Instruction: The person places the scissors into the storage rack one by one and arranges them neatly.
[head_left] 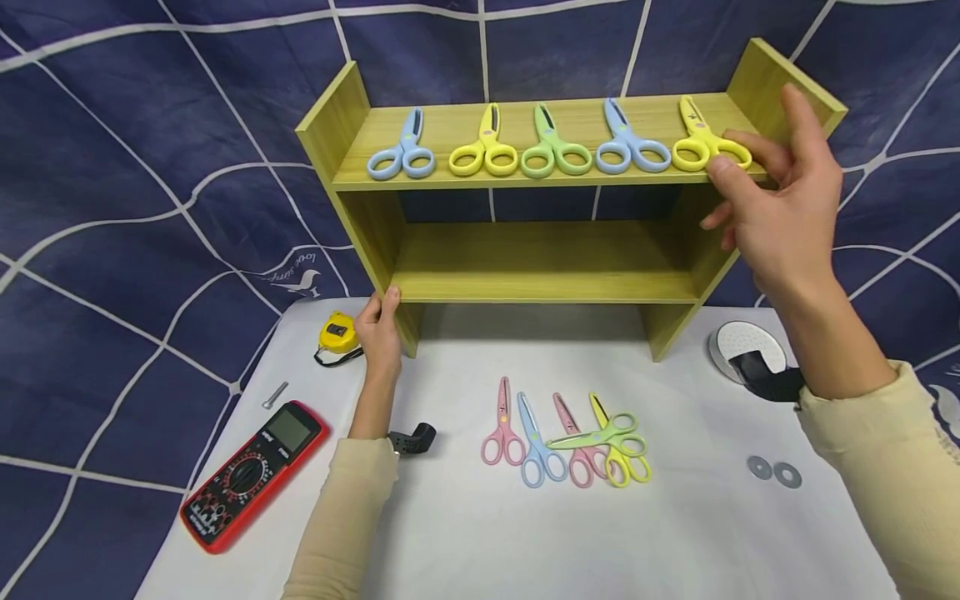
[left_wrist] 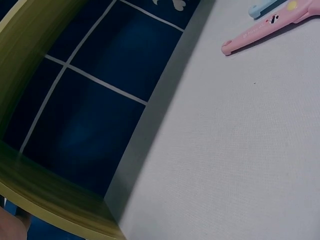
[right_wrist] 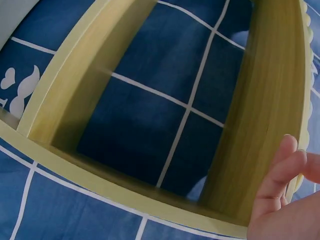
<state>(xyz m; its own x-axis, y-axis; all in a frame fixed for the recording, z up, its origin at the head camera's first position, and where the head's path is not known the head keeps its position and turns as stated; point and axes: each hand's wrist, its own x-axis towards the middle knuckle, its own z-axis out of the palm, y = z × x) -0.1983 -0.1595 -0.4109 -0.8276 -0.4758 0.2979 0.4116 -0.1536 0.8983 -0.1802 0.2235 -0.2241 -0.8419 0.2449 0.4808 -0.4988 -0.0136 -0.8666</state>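
A two-tier wooden shelf (head_left: 543, 287) stands on the white table. My left hand (head_left: 378, 333) grips its left side panel low down, thumb on the front edge; only a bit of that hand shows in the left wrist view. On the top board, several craft scissors lie in a row, handles forward: blue scissors (head_left: 408, 143), yellow, green (head_left: 553, 143), blue, and yellow scissors (head_left: 697, 133) at the right end. My right hand (head_left: 787, 200) pinches the right loop of these last scissors between thumb and a finger, index finger raised. The right wrist view shows its fingers curled at the board's edge.
Pink scissors (head_left: 504, 421) and blue scissors (head_left: 534, 437) lie on the table; green scissors (head_left: 600, 435) cross pink and yellow ones. Leftward are a tape measure (head_left: 339, 332), a bolt (head_left: 275, 395) and a multimeter (head_left: 255, 475). A shower head (head_left: 746, 346) and two washers (head_left: 787, 475) lie right.
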